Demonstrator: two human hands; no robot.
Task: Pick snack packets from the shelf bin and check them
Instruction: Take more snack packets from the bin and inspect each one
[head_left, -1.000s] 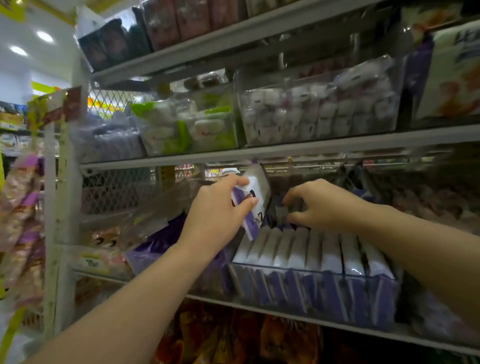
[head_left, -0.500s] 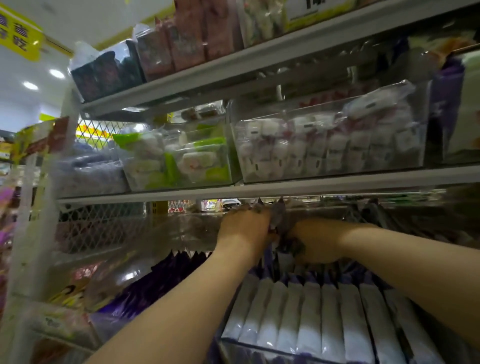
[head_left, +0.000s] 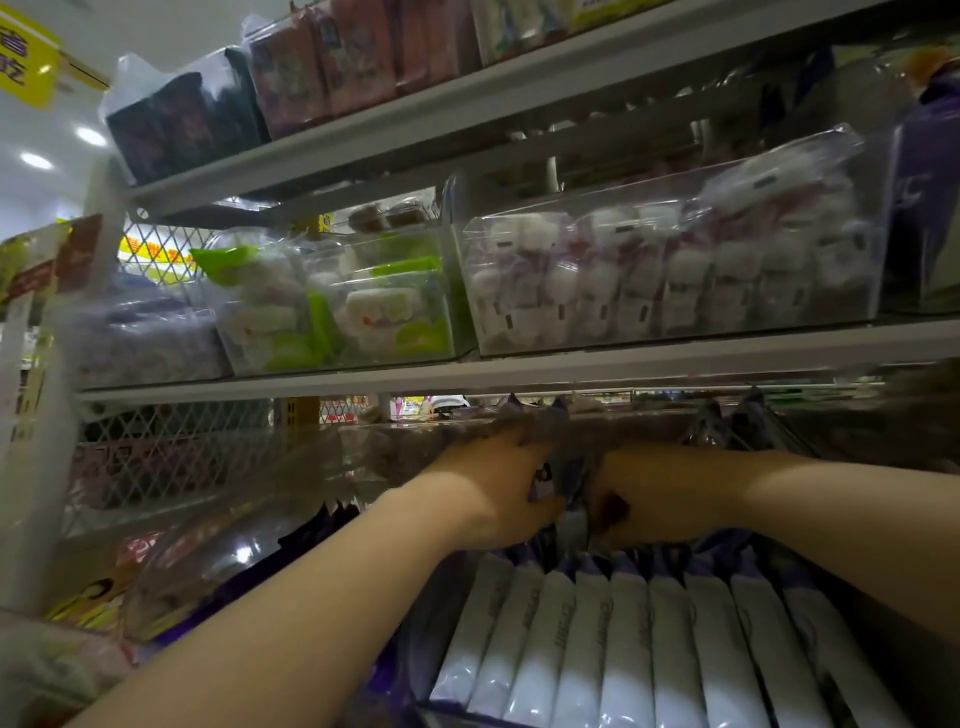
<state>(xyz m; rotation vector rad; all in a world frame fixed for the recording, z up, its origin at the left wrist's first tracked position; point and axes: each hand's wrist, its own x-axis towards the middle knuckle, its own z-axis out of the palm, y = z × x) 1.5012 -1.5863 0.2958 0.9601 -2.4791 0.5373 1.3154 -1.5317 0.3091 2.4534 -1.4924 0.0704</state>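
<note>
- Both hands reach deep into the back of the lower shelf bin, close together, with a purple-and-white snack packet (head_left: 556, 480) pinched upright between them.
- The left hand (head_left: 498, 488) curls its fingers onto the packet's left side; the right hand (head_left: 660, 493) presses in from the other side, fingers folded around the packet's edge. Both grips are closed on it, though the fingertips themselves are hidden behind the wrapper.
- The held packet is small and glossy, dark purple with a white patch; its print is too blurred to read.
- In front of the hands, a tight row of packets (head_left: 623, 654) stands on edge in the clear bin (head_left: 415, 649), white faces with purple tops, filling it side to side.
- Just above the hands runs the grey shelf edge (head_left: 519, 371), leaving only a low gap to work in.
- More dark purple wrappers (head_left: 737, 426) poke up behind the right wrist.
- On the shelf above sit clear bins: white-and-pink sweets (head_left: 675, 270) at right, green-and-white packs (head_left: 343, 306) at left.
- A white mesh side panel (head_left: 171, 457) closes the shelf at left.
- The lower right corner is dark and hard to make out; both forearms are cut off by the frame.
</note>
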